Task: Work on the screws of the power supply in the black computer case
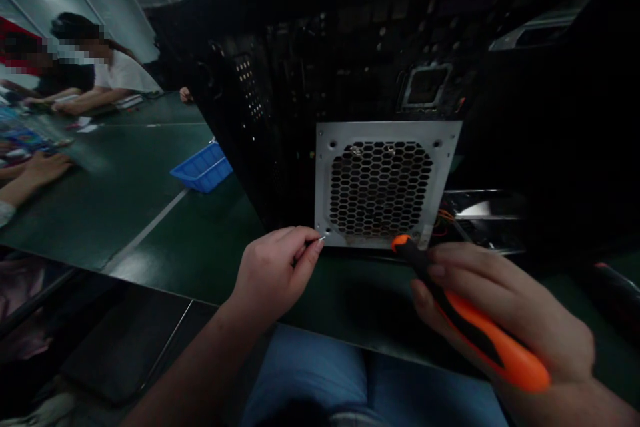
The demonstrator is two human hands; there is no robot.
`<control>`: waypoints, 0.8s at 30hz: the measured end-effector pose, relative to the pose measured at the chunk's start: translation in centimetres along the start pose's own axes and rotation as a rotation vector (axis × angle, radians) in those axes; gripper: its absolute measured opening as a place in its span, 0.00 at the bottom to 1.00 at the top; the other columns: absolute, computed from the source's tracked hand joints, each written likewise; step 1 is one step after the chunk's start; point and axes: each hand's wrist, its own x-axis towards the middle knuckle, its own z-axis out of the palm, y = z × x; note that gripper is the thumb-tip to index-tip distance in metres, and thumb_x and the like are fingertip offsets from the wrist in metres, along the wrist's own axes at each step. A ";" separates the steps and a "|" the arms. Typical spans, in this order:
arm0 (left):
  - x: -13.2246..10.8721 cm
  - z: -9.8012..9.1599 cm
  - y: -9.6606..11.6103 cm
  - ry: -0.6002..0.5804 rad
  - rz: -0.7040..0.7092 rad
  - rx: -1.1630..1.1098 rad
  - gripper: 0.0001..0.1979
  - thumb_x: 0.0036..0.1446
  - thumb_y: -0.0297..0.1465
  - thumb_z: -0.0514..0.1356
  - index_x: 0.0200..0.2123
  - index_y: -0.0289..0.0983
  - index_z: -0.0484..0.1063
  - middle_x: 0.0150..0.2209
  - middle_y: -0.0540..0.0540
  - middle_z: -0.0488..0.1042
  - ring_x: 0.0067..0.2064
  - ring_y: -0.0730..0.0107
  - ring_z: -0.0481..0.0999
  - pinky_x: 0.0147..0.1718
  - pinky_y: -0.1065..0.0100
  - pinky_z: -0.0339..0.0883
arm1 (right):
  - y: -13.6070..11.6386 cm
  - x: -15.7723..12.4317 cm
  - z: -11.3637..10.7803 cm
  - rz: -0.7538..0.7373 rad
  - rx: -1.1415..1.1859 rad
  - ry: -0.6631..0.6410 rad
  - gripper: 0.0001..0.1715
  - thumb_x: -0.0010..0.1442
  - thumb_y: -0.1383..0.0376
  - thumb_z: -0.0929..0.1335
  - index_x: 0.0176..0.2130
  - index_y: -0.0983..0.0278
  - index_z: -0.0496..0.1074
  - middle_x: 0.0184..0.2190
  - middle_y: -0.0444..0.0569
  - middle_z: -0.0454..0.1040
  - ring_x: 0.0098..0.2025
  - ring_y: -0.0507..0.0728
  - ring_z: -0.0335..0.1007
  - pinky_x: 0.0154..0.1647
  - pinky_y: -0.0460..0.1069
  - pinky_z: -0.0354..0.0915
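Two hands: both belong to the person who wears the camera, and both are at the lower edge of the grey fan plate.
Left grip: the left hand [274, 273] has thumb and forefinger pinched together on one small screw [321, 238]; the screw tip is at the lower left corner of the plate, I think so that it can meet a hole there.
Right grip: the right hand [505, 313] is wrapped around one screwdriver [470, 320] with an orange and black handle; the front end points up and left toward the plate, held low and ready. The metal tip I cannot see.
Fan plate: one grey power supply panel [385, 183] with a honeycomb grille; it sits in the back of one black computer case [350, 47], which stands on the tabletop with the rear side toward the person, so the screw holes are easy to reach.
Screw holes: two are visible in the top corners; the lower ones are too dim to count.
Tabletop: one dark green tabletop [150, 213] carries the case.
Blue tray: one blue tray [203, 168] lies left of the case, near it.
Other people: at least two sit at the far left, and one more hand [43, 167] rests on the tabletop, well apart.
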 end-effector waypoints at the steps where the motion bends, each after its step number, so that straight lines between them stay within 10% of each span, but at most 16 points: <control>1: 0.0 -0.1 0.1 -0.001 -0.003 -0.004 0.09 0.59 0.32 0.52 0.34 0.37 0.71 0.30 0.48 0.75 0.29 0.72 0.71 0.29 0.71 0.62 | 0.2 -0.1 0.1 -0.049 -0.015 0.000 0.05 0.60 0.71 0.67 0.39 0.66 0.66 0.36 0.47 0.67 0.38 0.51 0.67 0.40 0.45 0.68; 24: 1.7 -1.5 2.0 -0.240 -0.026 0.362 0.11 0.61 0.34 0.49 0.32 0.39 0.69 0.29 0.50 0.74 0.32 0.67 0.74 0.29 0.68 0.58 | 1.2 0.0 0.8 -0.180 -0.017 0.036 0.09 0.58 0.76 0.67 0.40 0.71 0.65 0.36 0.50 0.66 0.38 0.51 0.64 0.39 0.46 0.66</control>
